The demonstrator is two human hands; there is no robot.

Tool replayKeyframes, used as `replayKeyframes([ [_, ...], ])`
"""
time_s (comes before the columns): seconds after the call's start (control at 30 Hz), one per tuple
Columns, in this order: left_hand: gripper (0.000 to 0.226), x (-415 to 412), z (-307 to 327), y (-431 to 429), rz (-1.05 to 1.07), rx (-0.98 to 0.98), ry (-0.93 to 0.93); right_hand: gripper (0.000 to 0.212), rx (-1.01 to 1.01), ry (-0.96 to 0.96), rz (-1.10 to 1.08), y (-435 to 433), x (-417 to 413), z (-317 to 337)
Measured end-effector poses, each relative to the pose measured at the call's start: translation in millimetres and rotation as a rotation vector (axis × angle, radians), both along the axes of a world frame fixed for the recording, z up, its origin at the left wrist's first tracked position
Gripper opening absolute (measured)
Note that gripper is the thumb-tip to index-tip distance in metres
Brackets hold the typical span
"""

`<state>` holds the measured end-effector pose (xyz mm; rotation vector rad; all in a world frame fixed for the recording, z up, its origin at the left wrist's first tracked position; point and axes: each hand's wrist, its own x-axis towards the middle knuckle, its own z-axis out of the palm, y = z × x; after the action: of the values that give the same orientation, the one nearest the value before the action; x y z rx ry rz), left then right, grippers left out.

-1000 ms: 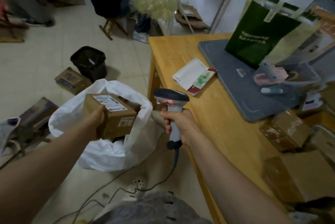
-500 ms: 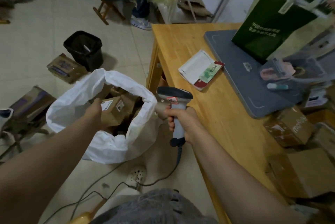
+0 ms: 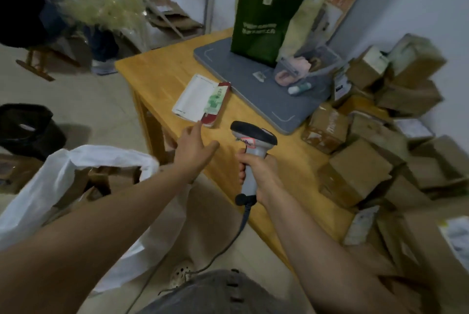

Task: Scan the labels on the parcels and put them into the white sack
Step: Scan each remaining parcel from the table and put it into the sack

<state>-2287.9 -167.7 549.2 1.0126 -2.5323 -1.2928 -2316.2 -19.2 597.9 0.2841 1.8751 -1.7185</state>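
Cardboard parcels (image 3: 355,176) beside grey mat (image 3: 253,103)

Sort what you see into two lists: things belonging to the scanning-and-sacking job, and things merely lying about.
Job: scanner, gripped by the right hand; white sack, boxes inside; cardboard parcels piled on the table; left hand, fingers straight, holding nothing.

Lying about: green bag; grey mat; booklet; black bin; dried stems.

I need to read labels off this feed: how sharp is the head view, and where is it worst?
Head view: soft, smeared; worst on the parcels at right, labels unreadable; scanner and left hand clearer; wide-angle stretches the frame edges; dim even light, no glare.
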Motion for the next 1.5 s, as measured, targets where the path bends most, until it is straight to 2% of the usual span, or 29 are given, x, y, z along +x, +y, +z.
replayKeyframes([
  [0.13,0.076,-42,11,54,-0.327,-0.109,0.029,0.011,-0.027,0.051,-0.232,50,-7,14],
  [0.3,0.075,-78,32,139,-0.682,-0.143,0.097,0.013,-0.032,0.115,-0.489,122,-6,30],
  [0.47,0.09,-105,42,217,-0.901,-0.198,0.033,0.013,-0.013,0.145,-0.668,176,-2,40],
  [0.6,0.117,-121,40,268,-0.87,-0.235,-0.139,0.019,-0.06,0.125,-0.743,206,1,44],
  [0.7,0.117,-128,35,299,-0.798,-0.336,-0.253,0.019,-0.065,0.109,-0.77,224,3,43],
  [0.8,0.116,-135,28,318,-0.753,-0.3,-0.268,0.022,-0.051,0.107,-0.775,240,1,41],
  [0.93,0.12,-135,23,314,-0.706,-0.102,-0.181,0.021,-0.043,0.097,-0.755,249,-3,32],
  [1.03,0.117,-127,31,280,-0.656,0.305,-0.178,0.016,-0.083,0.082,-0.726,244,-10,27],
  [1.07,0.108,-123,34,265,-0.637,0.45,-0.183,0.015,-0.093,0.075,-0.717,241,-13,24],
  [1.17,0.041,-110,32,214,-0.6,0.701,-0.246,0.011,-0.096,0.047,-0.671,231,-19,17],
  [1.23,0.036,-102,29,179,-0.575,0.737,-0.307,0.01,-0.117,0.027,-0.638,224,-23,13],
  [1.33,0.031,-91,31,151,-0.517,0.614,-0.344,0.014,-0.117,-0.012,-0.593,214,-28,9],
  [1.37,0.037,-90,30,150,-0.488,0.542,-0.325,0.016,-0.118,-0.026,-0.584,211,-29,8],
  [1.43,0.064,-91,32,154,-0.477,0.369,-0.234,0.017,-0.116,-0.044,-0.571,209,-30,6],
  [1.5,0.084,-95,39,163,-0.579,0.09,-0.18,0.016,-0.12,-0.05,-0.568,208,-32,5],
])
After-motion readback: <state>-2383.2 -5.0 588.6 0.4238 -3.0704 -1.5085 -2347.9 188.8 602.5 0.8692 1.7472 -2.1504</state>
